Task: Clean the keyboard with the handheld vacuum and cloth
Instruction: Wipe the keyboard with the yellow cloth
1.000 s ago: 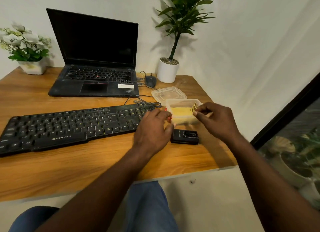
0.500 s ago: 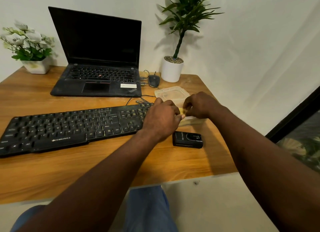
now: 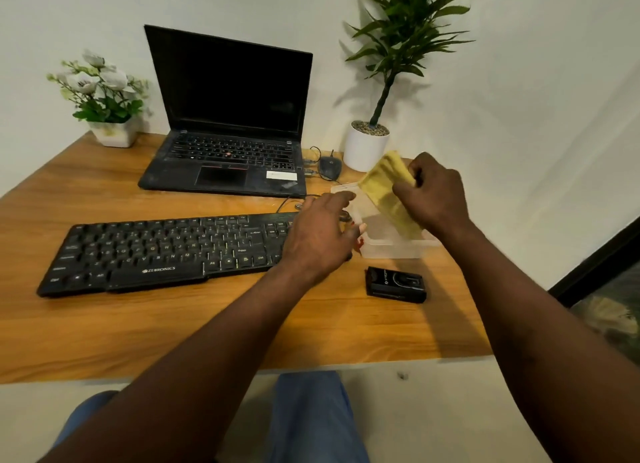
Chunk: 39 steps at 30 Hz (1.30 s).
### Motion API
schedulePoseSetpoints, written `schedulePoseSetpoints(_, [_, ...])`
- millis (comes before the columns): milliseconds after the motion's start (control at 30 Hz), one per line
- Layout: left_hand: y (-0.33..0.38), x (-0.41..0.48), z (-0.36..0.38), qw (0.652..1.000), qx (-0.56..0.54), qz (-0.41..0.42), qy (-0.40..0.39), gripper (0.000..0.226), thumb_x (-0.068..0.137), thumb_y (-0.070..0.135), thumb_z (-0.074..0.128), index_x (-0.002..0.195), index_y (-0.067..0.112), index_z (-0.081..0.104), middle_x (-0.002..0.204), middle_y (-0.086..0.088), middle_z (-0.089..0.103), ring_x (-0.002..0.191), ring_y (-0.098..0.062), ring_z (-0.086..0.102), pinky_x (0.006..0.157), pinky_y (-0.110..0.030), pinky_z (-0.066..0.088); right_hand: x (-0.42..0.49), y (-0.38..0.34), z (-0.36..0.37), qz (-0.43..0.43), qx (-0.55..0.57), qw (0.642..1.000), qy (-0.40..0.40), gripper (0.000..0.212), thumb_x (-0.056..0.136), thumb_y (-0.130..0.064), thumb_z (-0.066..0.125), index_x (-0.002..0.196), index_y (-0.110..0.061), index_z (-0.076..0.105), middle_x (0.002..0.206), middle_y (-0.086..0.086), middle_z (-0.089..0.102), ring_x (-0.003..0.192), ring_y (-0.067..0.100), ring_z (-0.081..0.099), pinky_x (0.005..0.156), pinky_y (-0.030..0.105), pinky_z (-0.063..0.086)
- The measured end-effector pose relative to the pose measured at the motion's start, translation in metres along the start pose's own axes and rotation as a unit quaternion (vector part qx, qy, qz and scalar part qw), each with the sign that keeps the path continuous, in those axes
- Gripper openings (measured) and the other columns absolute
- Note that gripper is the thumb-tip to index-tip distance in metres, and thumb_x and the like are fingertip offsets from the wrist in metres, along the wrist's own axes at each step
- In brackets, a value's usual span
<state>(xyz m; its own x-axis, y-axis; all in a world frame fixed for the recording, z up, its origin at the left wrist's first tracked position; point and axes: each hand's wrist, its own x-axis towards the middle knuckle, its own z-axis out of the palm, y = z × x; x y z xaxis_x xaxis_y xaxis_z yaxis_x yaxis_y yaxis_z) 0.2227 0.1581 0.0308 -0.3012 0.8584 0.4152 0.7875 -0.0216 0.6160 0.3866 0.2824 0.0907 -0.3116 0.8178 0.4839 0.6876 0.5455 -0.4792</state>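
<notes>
– What's over on the left of the table (image 3: 104, 324)?

– A pot of white flowers (image 3: 110, 95) in the back corner. Then the black keyboard (image 3: 166, 251) lies flat across the front, with an open laptop (image 3: 228, 126) behind it.

– And the hands?

– The left hand (image 3: 318, 234) hovers over the keyboard's right end, fingers loosely stretched toward a clear plastic container (image 3: 394, 248). I can't tell whether it touches the rim. The right hand (image 3: 433, 196) has its fingers curled round a yellow cloth (image 3: 384, 189), held up above the container with its lower end hanging down inside.

– And the vacuum?

– The small black handheld vacuum (image 3: 396, 284) lies on the table just in front of the container, apart from both hands.
</notes>
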Motion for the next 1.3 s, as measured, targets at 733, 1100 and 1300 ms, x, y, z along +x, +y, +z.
schedulePoseSetpoints(733, [-0.19, -0.11, -0.192, 0.949, 0.271, -0.141, -0.078, 0.143, 0.052, 0.113, 0.029, 0.165, 0.031, -0.002, 0.173, 0.0, 0.011, 0.156, -0.027, 0.015, 0.125, -0.052, 0.014, -0.071, -0.18, 0.154, -0.139, -0.142, 0.97, -0.138, 0.025, 0.101, -0.023, 0.055, 0.122, -0.018, 0.068, 0.089, 0.005, 0.067, 0.081, 0.022, 0.06, 0.066, 0.032, 0.049])
schedulePoseSetpoints(1100, [-0.191, -0.117, -0.195, 0.955, 0.274, -0.108, -0.041, 0.136, 0.059, 0.11, 0.029, 0.166, 0.027, 0.011, 0.169, 0.0, 0.026, 0.152, -0.027, 0.029, 0.123, -0.05, 0.024, -0.064, -0.167, 0.138, -0.091, -0.208, 0.963, -0.144, 0.024, 0.098, -0.022, 0.058, 0.121, -0.018, 0.066, 0.093, 0.006, 0.068, 0.086, 0.026, 0.064, 0.064, 0.033, 0.047])
schedulePoseSetpoints(1300, [-0.2, -0.131, -0.209, 0.943, 0.29, -0.165, -0.003, 0.141, 0.052, 0.111, 0.036, 0.165, 0.03, 0.014, 0.17, -0.001, 0.02, 0.153, -0.035, 0.022, 0.122, -0.056, 0.022, -0.076, -0.207, 0.173, -0.097, -0.117, 0.982, -0.113, 0.023, 0.105, -0.025, 0.052, 0.126, -0.016, 0.058, 0.078, -0.005, 0.054, 0.071, 0.016, 0.055, 0.057, 0.031, 0.042])
